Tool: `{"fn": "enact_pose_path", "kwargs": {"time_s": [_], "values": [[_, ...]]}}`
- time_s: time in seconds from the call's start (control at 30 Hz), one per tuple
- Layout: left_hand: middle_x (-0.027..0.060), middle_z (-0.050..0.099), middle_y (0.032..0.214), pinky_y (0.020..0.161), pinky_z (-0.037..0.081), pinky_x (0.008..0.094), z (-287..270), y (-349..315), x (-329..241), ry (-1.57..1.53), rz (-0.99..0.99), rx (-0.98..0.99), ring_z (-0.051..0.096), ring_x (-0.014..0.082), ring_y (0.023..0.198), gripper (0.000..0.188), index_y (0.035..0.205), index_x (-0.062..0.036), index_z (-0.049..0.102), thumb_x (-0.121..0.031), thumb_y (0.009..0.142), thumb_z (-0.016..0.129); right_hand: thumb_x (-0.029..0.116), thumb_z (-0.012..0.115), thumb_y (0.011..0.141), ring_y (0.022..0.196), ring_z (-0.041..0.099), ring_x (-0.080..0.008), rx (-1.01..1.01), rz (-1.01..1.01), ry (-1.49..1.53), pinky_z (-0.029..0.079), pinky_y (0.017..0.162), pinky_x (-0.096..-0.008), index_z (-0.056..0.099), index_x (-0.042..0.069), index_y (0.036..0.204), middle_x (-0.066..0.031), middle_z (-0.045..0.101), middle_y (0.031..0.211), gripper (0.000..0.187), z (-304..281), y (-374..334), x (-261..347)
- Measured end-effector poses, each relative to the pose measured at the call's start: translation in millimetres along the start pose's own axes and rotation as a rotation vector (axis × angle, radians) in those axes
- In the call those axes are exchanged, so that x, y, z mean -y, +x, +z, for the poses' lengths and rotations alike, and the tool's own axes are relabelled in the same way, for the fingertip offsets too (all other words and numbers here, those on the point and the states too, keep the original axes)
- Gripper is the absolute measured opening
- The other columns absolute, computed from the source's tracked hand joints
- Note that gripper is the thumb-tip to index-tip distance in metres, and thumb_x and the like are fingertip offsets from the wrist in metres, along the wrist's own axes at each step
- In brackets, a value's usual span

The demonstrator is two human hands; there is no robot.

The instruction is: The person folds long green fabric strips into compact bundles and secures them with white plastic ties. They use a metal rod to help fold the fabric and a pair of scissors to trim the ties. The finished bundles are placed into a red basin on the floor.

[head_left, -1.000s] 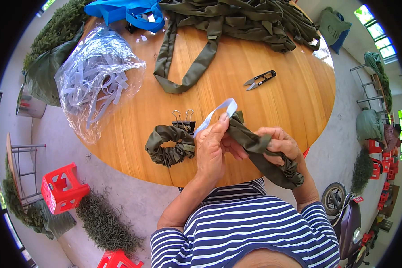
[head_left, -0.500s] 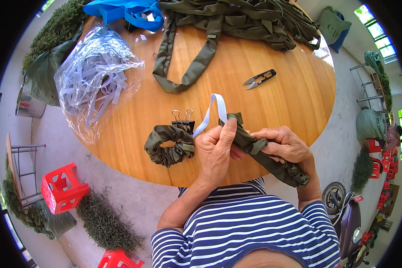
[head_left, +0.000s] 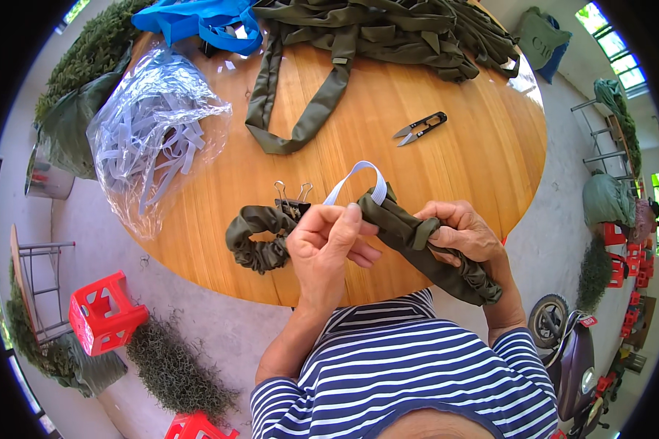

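Observation:
My right hand [head_left: 463,233] grips a dark green fabric tube [head_left: 406,233], bunched into gathers toward its lower end [head_left: 482,284]. A white elastic band [head_left: 366,168] comes out of the tube's upper end, arches over and passes behind my left hand [head_left: 326,252]. That hand is off the tube, with thumb and forefinger pinched together and the other fingers loosely curled; what lies in the pinch, if anything, is hidden. Just left of it lies a gathered green scrunchie [head_left: 252,252]. A black binder clip [head_left: 293,208] stands behind, partly covered by my left hand.
Thread snips [head_left: 420,129] lie on the round wooden table [head_left: 476,168]. A clear plastic bag of white elastic strips [head_left: 161,146] sits at left. Green fabric strips [head_left: 388,44] are heaped at the far side beside a blue bag [head_left: 198,22]. A red stool [head_left: 106,314] stands on the floor.
My left hand has come off the tube's upper end and moved slightly left and down, now covering part of the scrunchie. The elastic's arch leans further right. My right hand keeps its grip.

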State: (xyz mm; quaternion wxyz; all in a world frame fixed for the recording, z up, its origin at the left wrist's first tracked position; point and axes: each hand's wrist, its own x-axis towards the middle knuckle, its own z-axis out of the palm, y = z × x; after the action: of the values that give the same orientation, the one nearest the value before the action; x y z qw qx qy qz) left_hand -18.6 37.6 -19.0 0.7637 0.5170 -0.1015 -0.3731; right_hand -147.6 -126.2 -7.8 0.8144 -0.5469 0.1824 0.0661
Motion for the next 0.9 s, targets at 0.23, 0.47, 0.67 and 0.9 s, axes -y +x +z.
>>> {"fn": "enact_pose_path", "kwargs": {"time_s": [0.23, 0.47, 0.67, 0.9], "values": [[0.011, 0.061, 0.067, 0.04, 0.044, 0.0201, 3.5, 1.6, 2.5, 0.035, 0.003, 0.116, 0.057, 0.0124, 0.047, 0.02, 0.092, 0.0035, 0.055, -0.016, 0.087, 0.052, 0.013, 0.054, 0.085, 0.042, 0.041, -0.0021, -0.021, -0.072, 0.125, 0.031, 0.037, -0.0152, 0.052, -0.003, 0.106, -0.0006, 0.053, 0.067, 0.027, 6.5, -2.3, -8.2], [0.0111, 0.061, 0.065, 0.04, 0.047, 0.024, 5.5, 2.5, 6.7, -0.171, -0.101, 0.168, 0.058, 0.0162, 0.048, 0.024, 0.097, 0.003, 0.053, -0.019, 0.089, 0.048, 0.012, 0.052, 0.085, 0.041, 0.042, -0.0031, -0.046, -0.09, 0.247, 0.031, 0.036, -0.0156, 0.052, -0.003, 0.107, -0.0016, 0.054, 0.065, 0.026, 7.7, 0.2, -8.2], [0.0045, 0.057, 0.062, 0.046, 0.041, 0.0184, 7.5, 3.6, -4.8, 0.321, 0.066, 0.055, 0.053, 0.0076, 0.052, 0.023, 0.085, 0.0043, 0.057, -0.018, 0.084, 0.056, 0.008, 0.053, 0.083, 0.053, 0.047, -0.005, -0.178, -0.068, -0.333, 0.035, 0.046, -0.0176, 0.055, -0.001, 0.107, -0.0013, 0.055, 0.073, 0.025, 21.9, -5.2, 0.5], [0.0142, 0.061, 0.064, 0.041, 0.048, 0.0269, -2.6, 10.8, -9.7, 0.017, -0.079, 0.141, 0.059, 0.0194, 0.047, 0.024, 0.079, 0.0064, 0.058, -0.014, 0.085, 0.046, 0.005, 0.053, 0.083, 0.053, 0.047, -0.0051, -0.072, -0.078, -0.324, 0.036, 0.045, -0.0177, 0.055, -0.002, 0.107, -0.0019, 0.055, 0.079, 0.026, 21.1, -12.6, 2.3]]}}
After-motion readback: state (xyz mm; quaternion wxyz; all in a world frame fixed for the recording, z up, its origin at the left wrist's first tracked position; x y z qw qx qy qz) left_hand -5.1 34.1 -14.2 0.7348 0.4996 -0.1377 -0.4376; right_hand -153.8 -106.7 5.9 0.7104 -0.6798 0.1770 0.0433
